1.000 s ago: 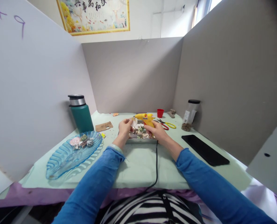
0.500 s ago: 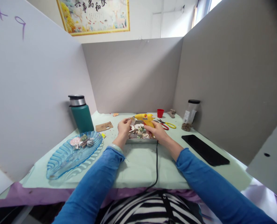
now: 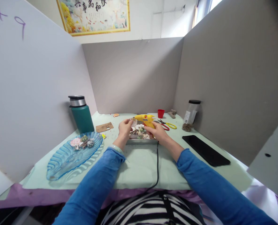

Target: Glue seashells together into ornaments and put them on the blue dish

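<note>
My right hand (image 3: pixel 158 131) is wrapped round the grip of a yellow hot glue gun (image 3: pixel 144 118), whose nozzle points left. Between the fingertips of my left hand (image 3: pixel 125 128) is a small pale shell (image 3: pixel 134 122), pinched close to the nozzle. I cannot tell whether nozzle and shell touch. Beneath both hands lies a shallow metal tray (image 3: pixel 142 142) holding many shells and small pieces, partly hidden by my right hand. A black cord (image 3: pixel 157 165) runs from the glue gun down over the table's front edge.
At left are a blue shell-shaped dish (image 3: pixel 66 161) bearing shell pieces, a green bottle (image 3: pixel 82 118) and a brown board (image 3: pixel 104 127). At right are pliers (image 3: pixel 168 125), a red cup (image 3: pixel 161 113), a clear jar (image 3: pixel 191 116) and a black slab (image 3: pixel 206 150). Grey panels (image 3: pixel 134 78) enclose the table.
My left fingers and the shell have shifted very slightly at the nozzle, and more of the shell shows. The glue gun stays almost in place.
</note>
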Available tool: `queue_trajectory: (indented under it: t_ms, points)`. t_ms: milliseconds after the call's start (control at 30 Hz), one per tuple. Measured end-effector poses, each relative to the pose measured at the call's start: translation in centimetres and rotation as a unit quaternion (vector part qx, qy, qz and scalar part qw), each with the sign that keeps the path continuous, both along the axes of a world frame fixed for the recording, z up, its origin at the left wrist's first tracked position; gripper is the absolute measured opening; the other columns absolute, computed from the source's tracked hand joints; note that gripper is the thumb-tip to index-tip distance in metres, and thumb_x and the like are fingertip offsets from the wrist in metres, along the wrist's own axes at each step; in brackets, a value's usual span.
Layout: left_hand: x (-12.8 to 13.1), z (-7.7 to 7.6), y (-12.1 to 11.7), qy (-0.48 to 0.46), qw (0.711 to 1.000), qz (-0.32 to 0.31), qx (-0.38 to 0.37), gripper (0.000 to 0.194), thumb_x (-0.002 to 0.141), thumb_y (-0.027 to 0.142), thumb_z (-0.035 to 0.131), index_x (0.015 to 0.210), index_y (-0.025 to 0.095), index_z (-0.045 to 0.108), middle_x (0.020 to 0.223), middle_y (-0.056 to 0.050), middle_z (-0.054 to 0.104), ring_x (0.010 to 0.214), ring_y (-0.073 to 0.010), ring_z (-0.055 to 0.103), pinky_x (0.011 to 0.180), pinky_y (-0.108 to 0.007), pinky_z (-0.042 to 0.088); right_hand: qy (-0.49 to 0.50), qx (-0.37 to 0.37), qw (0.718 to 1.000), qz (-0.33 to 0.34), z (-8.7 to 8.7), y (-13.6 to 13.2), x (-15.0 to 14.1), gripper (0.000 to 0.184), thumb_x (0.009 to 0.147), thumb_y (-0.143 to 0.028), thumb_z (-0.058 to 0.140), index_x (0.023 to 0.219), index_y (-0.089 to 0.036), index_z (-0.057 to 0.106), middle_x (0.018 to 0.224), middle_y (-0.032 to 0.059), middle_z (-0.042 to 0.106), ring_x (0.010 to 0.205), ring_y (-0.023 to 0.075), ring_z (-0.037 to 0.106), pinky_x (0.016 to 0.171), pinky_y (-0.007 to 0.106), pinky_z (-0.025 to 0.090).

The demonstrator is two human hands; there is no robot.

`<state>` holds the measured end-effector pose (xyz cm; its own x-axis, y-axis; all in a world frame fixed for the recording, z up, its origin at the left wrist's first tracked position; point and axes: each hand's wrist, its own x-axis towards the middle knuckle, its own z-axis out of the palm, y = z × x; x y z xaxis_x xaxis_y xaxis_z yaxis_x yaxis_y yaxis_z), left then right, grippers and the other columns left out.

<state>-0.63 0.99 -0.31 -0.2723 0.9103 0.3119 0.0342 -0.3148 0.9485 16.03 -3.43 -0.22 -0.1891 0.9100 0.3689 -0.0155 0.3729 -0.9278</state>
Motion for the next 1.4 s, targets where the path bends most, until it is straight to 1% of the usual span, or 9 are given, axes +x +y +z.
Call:
queue_trajectory:
  t_ms: [167,300,433,633,733,833,1000,1233,1400]
  points:
    - [-0.08,-0.18,0.24,0.005,1.000,-0.001,0.004,0.025,0.071,0.033,0.065,0.084,0.012,0.068,0.061,0.002,0.058,0.039,-0.0060,0.043,0.039,-0.020,0.032,0.000,-0.001,1.000,0.004,0.07,-0.11,-0.02,0.028,0.070,-0.040,0.068,0.082,-0.018,0.055,0.049,-0.0069,0.046,0.039,0.0076,0.036,0.039,0.022,0.026]
    - [-0.14,-0.33,0.55,0.000,1.000,-0.007,0.003,0.028,0.068,0.037,0.069,0.082,0.012,0.069,0.060,0.002,0.058,0.039,-0.0058,0.042,0.040,-0.021,0.034,-0.001,0.000,1.000,0.009,0.04,-0.13,-0.06,0.031,0.070,-0.041,0.068,0.087,-0.017,0.057,0.048,-0.0075,0.045,0.039,0.0075,0.035,0.039,0.022,0.026]
    - [-0.10,-0.26,0.51,-0.001,1.000,-0.012,0.000,0.029,0.067,0.038,0.070,0.081,0.013,0.068,0.056,0.003,0.055,0.038,-0.0059,0.041,0.040,-0.021,0.034,-0.005,0.002,1.000,0.007,0.02,-0.09,-0.07,0.033,0.070,-0.041,0.068,0.091,-0.017,0.059,0.048,-0.0077,0.045,0.039,0.0077,0.035,0.039,0.022,0.025]
    - [0.05,0.12,0.08,-0.048,0.998,-0.019,-0.019,0.028,0.066,0.037,0.070,0.077,0.012,0.064,0.051,0.006,0.049,0.036,-0.0047,0.038,0.040,-0.020,0.037,-0.002,0.003,1.000,-0.016,0.02,-0.09,-0.07,0.028,0.068,-0.041,0.069,0.080,-0.018,0.056,0.048,-0.0064,0.046,0.039,0.0079,0.036,0.038,0.023,0.026]
    - [0.02,0.12,0.14,-0.061,0.998,-0.016,-0.020,0.028,0.066,0.036,0.070,0.078,0.012,0.063,0.051,0.007,0.047,0.036,-0.0047,0.037,0.041,-0.021,0.039,-0.008,0.002,1.000,-0.008,0.03,-0.09,-0.04,0.029,0.069,-0.041,0.068,0.084,-0.018,0.057,0.048,-0.0073,0.045,0.038,0.0077,0.036,0.038,0.022,0.026]
    - [-0.04,-0.03,0.34,-0.046,0.999,-0.010,-0.006,0.027,0.068,0.036,0.068,0.079,0.012,0.064,0.051,0.007,0.046,0.037,-0.0049,0.038,0.041,-0.021,0.038,-0.013,-0.001,1.000,-0.009,0.05,-0.07,-0.04,0.028,0.070,-0.039,0.067,0.085,-0.017,0.057,0.047,-0.0078,0.045,0.037,0.0076,0.036,0.038,0.022,0.025]
    - [-0.05,-0.15,0.46,-0.024,1.000,0.002,0.012,0.025,0.070,0.035,0.067,0.081,0.013,0.066,0.055,0.005,0.050,0.038,-0.0054,0.039,0.040,-0.020,0.035,-0.009,0.003,1.000,-0.013,0.04,-0.07,-0.10,0.025,0.070,-0.037,0.066,0.083,-0.018,0.057,0.047,-0.0076,0.045,0.037,0.0076,0.036,0.038,0.022,0.025]
    - [-0.02,0.04,0.04,-0.007,1.000,0.010,0.008,0.026,0.071,0.035,0.067,0.085,0.014,0.068,0.055,0.004,0.053,0.039,-0.0062,0.041,0.040,-0.020,0.034,-0.005,0.002,0.999,-0.032,0.13,-0.14,-0.19,0.024,0.068,-0.038,0.067,0.075,-0.019,0.054,0.047,-0.0064,0.045,0.038,0.0082,0.036,0.038,0.023,0.026]
    - [-0.08,-0.12,0.20,-0.003,1.000,0.006,0.014,0.023,0.070,0.034,0.067,0.081,0.013,0.067,0.058,0.004,0.054,0.039,-0.0058,0.040,0.040,-0.020,0.035,-0.002,0.005,1.000,-0.030,0.03,-0.02,-0.16,0.023,0.069,-0.038,0.066,0.076,-0.019,0.053,0.048,-0.0068,0.045,0.038,0.0078,0.036,0.037,0.023,0.026]
